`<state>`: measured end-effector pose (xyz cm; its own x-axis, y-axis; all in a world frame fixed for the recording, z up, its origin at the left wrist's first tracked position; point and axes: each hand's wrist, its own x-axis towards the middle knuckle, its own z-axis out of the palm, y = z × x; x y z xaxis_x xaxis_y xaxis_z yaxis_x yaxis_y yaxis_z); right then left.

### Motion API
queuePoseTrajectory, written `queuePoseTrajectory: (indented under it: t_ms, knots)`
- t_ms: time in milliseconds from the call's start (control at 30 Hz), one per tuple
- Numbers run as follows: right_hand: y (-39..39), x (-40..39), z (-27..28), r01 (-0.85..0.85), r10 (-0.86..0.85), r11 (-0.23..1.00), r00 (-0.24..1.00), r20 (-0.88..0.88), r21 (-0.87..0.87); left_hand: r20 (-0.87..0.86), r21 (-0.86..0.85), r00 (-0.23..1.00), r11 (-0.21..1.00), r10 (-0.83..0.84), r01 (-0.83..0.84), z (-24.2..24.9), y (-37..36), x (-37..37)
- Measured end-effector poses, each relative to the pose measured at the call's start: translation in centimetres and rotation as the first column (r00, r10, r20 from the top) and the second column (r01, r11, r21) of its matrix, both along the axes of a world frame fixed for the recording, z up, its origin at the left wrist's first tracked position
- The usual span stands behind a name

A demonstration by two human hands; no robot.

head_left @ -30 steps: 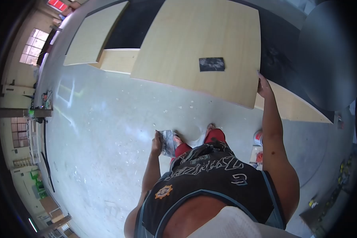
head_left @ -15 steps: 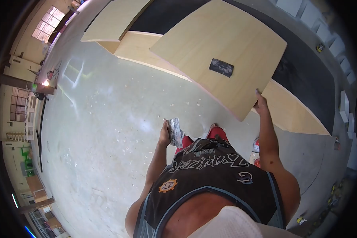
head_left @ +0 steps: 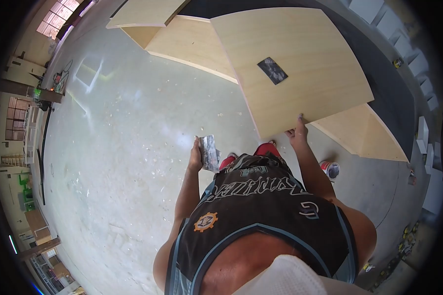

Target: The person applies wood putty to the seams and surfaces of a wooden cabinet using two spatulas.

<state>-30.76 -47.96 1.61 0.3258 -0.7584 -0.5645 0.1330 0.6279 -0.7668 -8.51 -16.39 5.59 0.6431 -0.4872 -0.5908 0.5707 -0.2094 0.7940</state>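
Observation:
My right hand [head_left: 298, 133] grips the near edge of a large pale plywood panel [head_left: 320, 54], thumb on top and fingers underneath. The panel lies across an open plywood box [head_left: 192, 46] with a dark surface beyond it. On the panel rests a dark rectangular sheet with whitish smudges [head_left: 272, 71], like a piece of sandpaper. My left hand [head_left: 196, 156] is closed around the side of a flat grey-smeared plate [head_left: 209, 153], held low over the floor in front of my left leg.
A red-and-white tin [head_left: 330, 170] stands on the floor right of my legs. Another plywood panel [head_left: 145, 11] lies over the box's far left end. White blocks [head_left: 394, 37] line the right side. Small pale specks dot the concrete floor [head_left: 118, 147].
The panel has turned, its near corner swinging left, and the sheet on it has turned along. My right hand has shifted left with the panel's edge. My left hand still holds the smeared plate.

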Motion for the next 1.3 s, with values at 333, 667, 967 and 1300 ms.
queuePoseTrajectory:
  t_ms: [333, 667, 967, 1300]
  knots:
    - [4.5, 19.2, 2.1, -0.081, 0.039, 0.975, 0.979, 0.198, 0.206, -0.303, -0.233, 0.927, 0.926, 0.222, -0.298, -2.5, 6.9, 1.1]
    - [7.2, 24.4, 5.6, -0.504, 0.423, 0.836, 0.844, 0.33, 0.216, -0.105, -0.042, 0.971, 0.975, 0.213, -0.219, 3.5, 4.8, 6.1]
    - [5.5, 12.4, 8.9, 0.173, -0.245, 0.963, 0.882, 0.403, 0.205, -0.168, -0.106, 0.982, 0.992, -0.091, 0.074, 9.6, -9.8, 16.4]
    - [10.3, 10.0, 10.1, 0.426, -0.418, 0.905, 0.887, 0.195, 0.002, -0.232, -0.356, 0.855, 0.858, -0.464, 0.369, 10.3, -11.6, 18.7]
